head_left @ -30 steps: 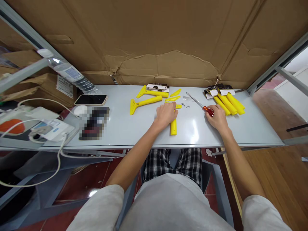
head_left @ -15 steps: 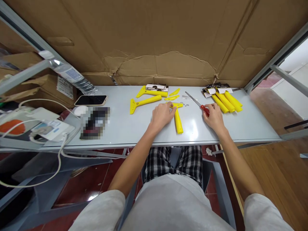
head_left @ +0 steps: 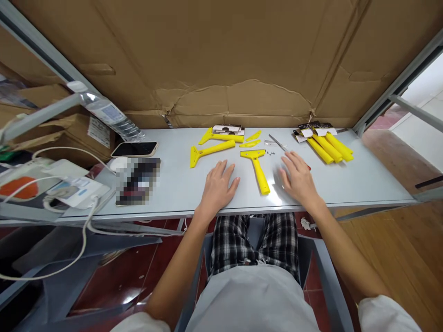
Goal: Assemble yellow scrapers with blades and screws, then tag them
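Between my hands lies a yellow scraper (head_left: 260, 174), its wide head pointing away from me. My left hand (head_left: 218, 186) rests on the table to the left of it, fingers spread and nothing held. To the right, my right hand (head_left: 298, 179) is open with fingers apart, partly covering a screwdriver (head_left: 278, 143); its shaft shows beyond the fingers and a bit of red handle beside them. Small screws (head_left: 271, 153) lie by the scraper head. Two thin yellow pieces (head_left: 252, 139) and another yellow scraper (head_left: 212, 151) lie farther back.
A carded yellow scraper (head_left: 224, 137) is at the back. Several yellow handles (head_left: 327, 146) with card labels lie at the right. On the left are a phone (head_left: 134, 149), a water bottle (head_left: 109, 113) and a power strip (head_left: 74, 186) with cables. A cardboard wall (head_left: 224, 60) closes the back.
My left hand has let go of the scraper and drawn back toward the left. My right hand has released the screwdriver handle and opened over it. The view has shifted slightly.
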`<control>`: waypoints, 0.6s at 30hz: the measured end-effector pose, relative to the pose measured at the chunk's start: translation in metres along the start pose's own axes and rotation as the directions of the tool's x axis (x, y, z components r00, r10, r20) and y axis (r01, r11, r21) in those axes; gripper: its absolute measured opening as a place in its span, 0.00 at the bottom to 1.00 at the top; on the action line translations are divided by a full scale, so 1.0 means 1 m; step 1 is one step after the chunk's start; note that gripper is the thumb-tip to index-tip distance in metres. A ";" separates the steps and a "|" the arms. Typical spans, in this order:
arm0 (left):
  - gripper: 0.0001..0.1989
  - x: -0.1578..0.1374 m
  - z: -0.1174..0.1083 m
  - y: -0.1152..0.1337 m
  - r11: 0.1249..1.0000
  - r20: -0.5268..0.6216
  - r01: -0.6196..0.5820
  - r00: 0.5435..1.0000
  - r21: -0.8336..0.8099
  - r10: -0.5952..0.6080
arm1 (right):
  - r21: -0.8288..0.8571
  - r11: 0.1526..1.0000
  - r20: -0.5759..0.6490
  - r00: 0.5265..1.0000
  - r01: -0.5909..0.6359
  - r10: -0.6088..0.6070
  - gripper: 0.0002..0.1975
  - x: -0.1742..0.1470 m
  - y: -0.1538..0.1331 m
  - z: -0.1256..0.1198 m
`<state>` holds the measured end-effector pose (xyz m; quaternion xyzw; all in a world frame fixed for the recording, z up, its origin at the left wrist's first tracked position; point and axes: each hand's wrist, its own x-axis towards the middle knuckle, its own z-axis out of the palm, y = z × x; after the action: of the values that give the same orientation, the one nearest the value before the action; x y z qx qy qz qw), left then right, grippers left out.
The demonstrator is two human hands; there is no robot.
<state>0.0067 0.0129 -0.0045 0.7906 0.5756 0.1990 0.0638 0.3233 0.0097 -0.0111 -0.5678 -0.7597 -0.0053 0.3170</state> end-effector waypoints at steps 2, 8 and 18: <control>0.32 -0.004 0.001 0.000 0.998 0.062 -0.027 0.998 0.057 0.023 | 0.044 0.999 0.112 0.993 0.028 -0.033 0.33 -0.002 -0.010 0.013; 0.36 -0.002 -0.002 0.004 0.989 0.184 -0.050 0.983 0.141 0.023 | -0.038 0.999 0.332 0.943 0.018 -0.004 0.41 0.003 -0.009 0.023; 0.36 -0.004 -0.005 0.007 0.963 0.208 -0.065 0.978 0.262 0.009 | -0.333 0.942 0.396 0.912 0.034 0.107 0.44 0.002 -0.027 0.017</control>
<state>0.0104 0.0066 0.0012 0.8188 0.5726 0.0383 0.0116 0.2915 0.0078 -0.0142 -0.6157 -0.7863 -0.0088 0.0507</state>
